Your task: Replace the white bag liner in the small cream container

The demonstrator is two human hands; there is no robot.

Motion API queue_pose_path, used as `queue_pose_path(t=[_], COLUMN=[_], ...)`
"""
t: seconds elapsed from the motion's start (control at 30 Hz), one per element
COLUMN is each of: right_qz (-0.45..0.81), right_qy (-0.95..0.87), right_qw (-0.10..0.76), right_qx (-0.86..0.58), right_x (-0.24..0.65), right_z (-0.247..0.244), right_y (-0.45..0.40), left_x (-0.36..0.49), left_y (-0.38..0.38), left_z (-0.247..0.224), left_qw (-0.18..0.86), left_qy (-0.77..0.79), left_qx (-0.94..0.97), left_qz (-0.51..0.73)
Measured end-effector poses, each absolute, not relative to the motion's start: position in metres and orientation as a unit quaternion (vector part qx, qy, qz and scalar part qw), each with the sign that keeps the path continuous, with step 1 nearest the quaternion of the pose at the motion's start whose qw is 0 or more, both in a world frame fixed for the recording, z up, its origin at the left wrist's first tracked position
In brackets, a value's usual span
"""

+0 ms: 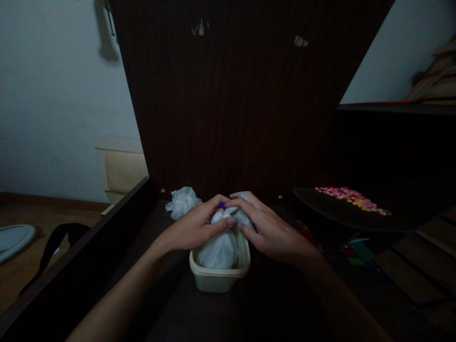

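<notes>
A white gathered bundle [218, 249], of thin bag-like or tissue-like material, sits partly inside a cream rectangular tub [217, 280]. My left hand [199, 223] curls round the bundle's top from the left, thumb across its front. From the right, my right hand [261, 225] closes on the whitish material above the tub, its fingertips close to the left ones. A small purple piece [222, 205] shows between my hands; its kind is hidden. Behind my left hand lies a second crumpled white bundle [184, 202], touched by neither hand.
A tall dark wood panel [231, 109] rises behind the tub. On the left runs a raised dark board edge [81, 251]. Pink and yellow small pieces [352, 199] lie on a dark shelf at right. Several small coloured items sit below it, dimly lit.
</notes>
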State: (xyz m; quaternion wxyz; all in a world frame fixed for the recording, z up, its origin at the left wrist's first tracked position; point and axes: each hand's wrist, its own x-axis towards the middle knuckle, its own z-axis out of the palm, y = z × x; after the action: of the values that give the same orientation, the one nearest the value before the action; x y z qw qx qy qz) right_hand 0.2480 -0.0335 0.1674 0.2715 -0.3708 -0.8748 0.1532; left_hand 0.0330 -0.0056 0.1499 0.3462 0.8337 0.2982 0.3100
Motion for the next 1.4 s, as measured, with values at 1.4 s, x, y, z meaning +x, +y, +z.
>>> queue_pose_path(t=[1.4], right_qz=[0.165], right_qy=[-0.782], right_qw=[0.456], right_qx=[-0.391], right_x=[0.257], right_z=[0.197], right_y=[-0.021], left_x=[0.034], left_y=[0.001], left_z=[0.14], left_qw=[0.285], left_qy=[0.259], left_qx=[0.883], left_qz=[0.271])
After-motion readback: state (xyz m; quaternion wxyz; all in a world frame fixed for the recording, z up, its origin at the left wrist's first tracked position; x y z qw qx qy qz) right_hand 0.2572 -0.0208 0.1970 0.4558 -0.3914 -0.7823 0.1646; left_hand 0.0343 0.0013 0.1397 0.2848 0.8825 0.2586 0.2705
